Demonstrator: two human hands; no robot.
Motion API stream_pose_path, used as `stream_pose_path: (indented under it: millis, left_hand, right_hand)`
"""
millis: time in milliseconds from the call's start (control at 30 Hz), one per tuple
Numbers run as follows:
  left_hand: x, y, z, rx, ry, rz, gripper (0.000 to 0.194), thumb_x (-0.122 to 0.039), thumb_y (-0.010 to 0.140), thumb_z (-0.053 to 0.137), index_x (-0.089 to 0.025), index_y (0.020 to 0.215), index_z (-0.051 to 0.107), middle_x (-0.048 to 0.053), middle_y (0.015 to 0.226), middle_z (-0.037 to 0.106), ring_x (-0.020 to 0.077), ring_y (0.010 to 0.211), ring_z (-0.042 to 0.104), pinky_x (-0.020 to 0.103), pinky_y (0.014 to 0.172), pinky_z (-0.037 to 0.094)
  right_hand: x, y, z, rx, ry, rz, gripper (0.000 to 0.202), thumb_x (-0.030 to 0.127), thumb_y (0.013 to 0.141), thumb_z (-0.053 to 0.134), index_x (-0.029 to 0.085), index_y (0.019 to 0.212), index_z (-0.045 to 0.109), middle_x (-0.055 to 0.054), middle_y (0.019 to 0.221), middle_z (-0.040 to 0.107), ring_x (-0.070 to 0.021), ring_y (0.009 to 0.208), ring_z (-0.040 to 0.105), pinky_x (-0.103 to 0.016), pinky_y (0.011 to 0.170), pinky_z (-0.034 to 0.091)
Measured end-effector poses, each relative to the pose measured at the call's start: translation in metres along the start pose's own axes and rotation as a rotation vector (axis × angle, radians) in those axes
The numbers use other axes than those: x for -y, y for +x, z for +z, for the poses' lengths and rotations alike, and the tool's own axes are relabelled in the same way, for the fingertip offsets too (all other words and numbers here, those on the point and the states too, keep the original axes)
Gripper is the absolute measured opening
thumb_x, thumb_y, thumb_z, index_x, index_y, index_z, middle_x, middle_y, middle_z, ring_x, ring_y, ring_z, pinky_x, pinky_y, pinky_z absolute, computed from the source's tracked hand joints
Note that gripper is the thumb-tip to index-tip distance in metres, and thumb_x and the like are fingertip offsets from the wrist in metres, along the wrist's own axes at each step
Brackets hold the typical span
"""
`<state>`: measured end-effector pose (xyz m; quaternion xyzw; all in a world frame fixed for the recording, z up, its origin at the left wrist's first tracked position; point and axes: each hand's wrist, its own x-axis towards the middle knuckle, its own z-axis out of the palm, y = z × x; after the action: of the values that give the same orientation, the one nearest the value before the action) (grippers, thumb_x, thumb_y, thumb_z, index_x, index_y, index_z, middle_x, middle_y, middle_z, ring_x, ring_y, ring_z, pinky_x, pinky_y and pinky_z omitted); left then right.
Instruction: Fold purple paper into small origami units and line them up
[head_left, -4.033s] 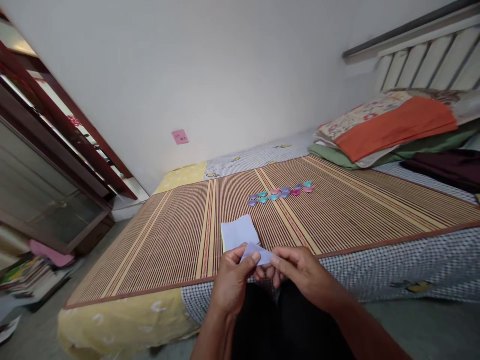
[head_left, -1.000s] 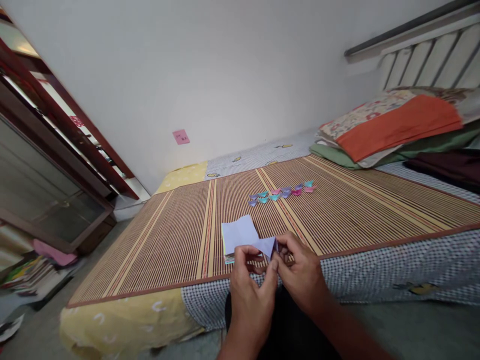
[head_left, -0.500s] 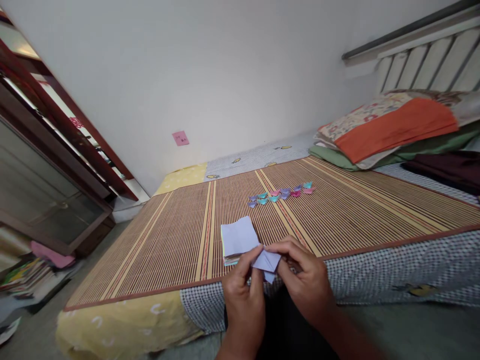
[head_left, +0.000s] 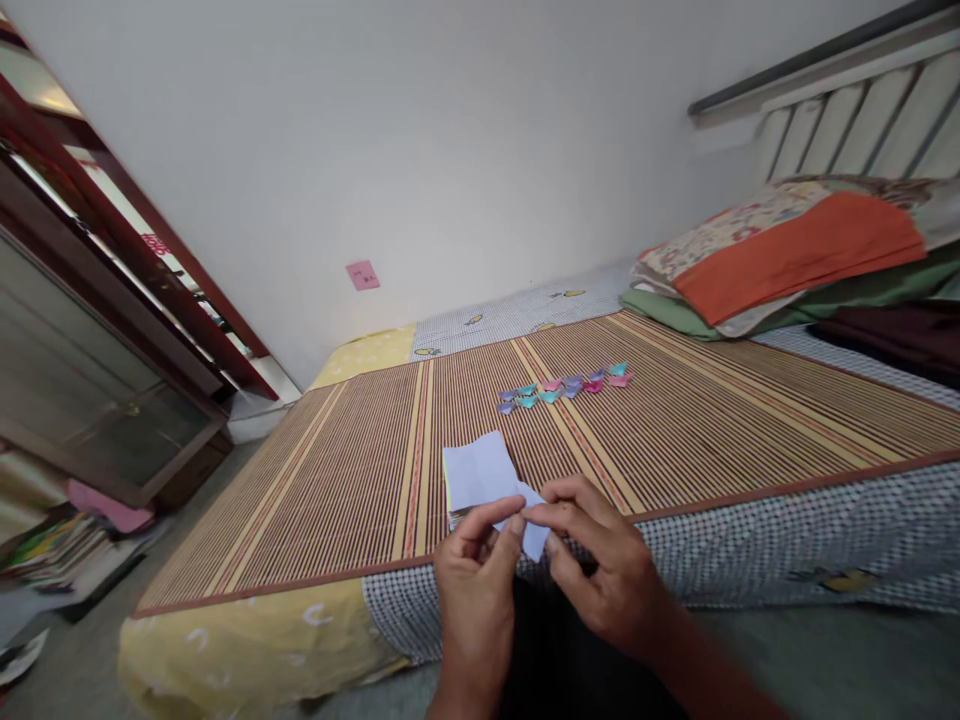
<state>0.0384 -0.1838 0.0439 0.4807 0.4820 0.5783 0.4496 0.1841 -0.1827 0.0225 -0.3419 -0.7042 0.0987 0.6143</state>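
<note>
Between my two hands is a small piece of folded lavender paper (head_left: 535, 540), held up at the bed's front edge. My left hand (head_left: 480, 570) pinches its left side between thumb and forefinger. From the right, my right hand (head_left: 604, 550) grips it with thumb and fingers, the fingertips meeting those of the left. Part of the paper is hidden behind the fingers. Just behind lies a stack of square paper (head_left: 480, 472), lavender sheet on top. Farther back, several small folded paper boats (head_left: 571, 388) in purple, teal and pink stand in two rows.
A striped bamboo mat (head_left: 337, 480) covers the bed. Folded bedding with an orange band (head_left: 810, 255) is piled at the right, below a radiator (head_left: 862, 120). A glass-paned door (head_left: 82, 380) and a pile of books (head_left: 56, 550) are at the left.
The folded paper has been turned in my hands and now points downward with a narrower shape. My fingertips have drawn together at its upper left.
</note>
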Motion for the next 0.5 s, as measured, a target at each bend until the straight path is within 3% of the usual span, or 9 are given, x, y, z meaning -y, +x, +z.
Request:
stream_pose_path:
  millis: [100,200,233,400,500]
  left_hand:
    - [0.003,0.002,0.0,-0.037,-0.017,0.028,0.021,-0.036,0.076,0.082,-0.018,0.089,0.08,0.005,0.081,0.077,0.017,0.074,0.067,0.025,0.071,0.053]
    - [0.005,0.0,0.002,-0.011,-0.008,0.08,0.018,-0.036,0.08,0.08,-0.018,0.084,0.076,0.002,0.075,0.072,0.0143,0.07,0.063,0.022,0.067,0.051]
    - [0.006,-0.001,0.003,-0.003,-0.012,0.09,0.019,-0.036,0.08,0.08,-0.018,0.082,0.074,0.001,0.074,0.07,0.0136,0.07,0.062,0.022,0.066,0.05]
    - [0.004,0.001,0.009,0.011,-0.15,0.047,0.03,-0.039,0.081,0.081,-0.02,0.091,0.061,-0.003,0.071,0.067,0.012,0.064,0.06,0.02,0.061,0.048]
    - [0.0,0.008,0.005,0.069,-0.113,0.01,0.036,-0.043,0.083,0.079,-0.017,0.104,0.066,-0.003,0.064,0.065,0.012,0.06,0.057,0.021,0.059,0.048]
  right_hand:
    - [-0.001,0.0,0.0,-0.026,0.177,0.232,0.029,0.014,0.093,0.056,0.024,0.118,0.067,-0.006,0.102,0.068,-0.0207,0.093,0.069,-0.031,0.079,0.058]
    - [-0.004,0.004,-0.001,-0.002,0.373,0.511,0.008,0.028,0.095,0.064,0.021,0.095,0.069,-0.001,0.08,0.067,-0.0156,0.07,0.067,-0.025,0.063,0.056]
    - [-0.005,0.006,-0.001,0.014,0.408,0.553,0.013,0.031,0.094,0.068,0.02,0.086,0.068,0.001,0.074,0.064,-0.0144,0.065,0.064,-0.024,0.06,0.054]
    - [-0.007,0.011,-0.001,0.012,0.416,0.505,0.021,0.03,0.091,0.071,0.019,0.074,0.065,0.002,0.07,0.059,-0.0133,0.064,0.058,-0.024,0.059,0.047]
    - [-0.007,0.011,-0.003,0.042,0.362,0.452,0.019,0.028,0.092,0.07,0.02,0.075,0.066,0.001,0.072,0.06,-0.0139,0.066,0.057,-0.025,0.061,0.046]
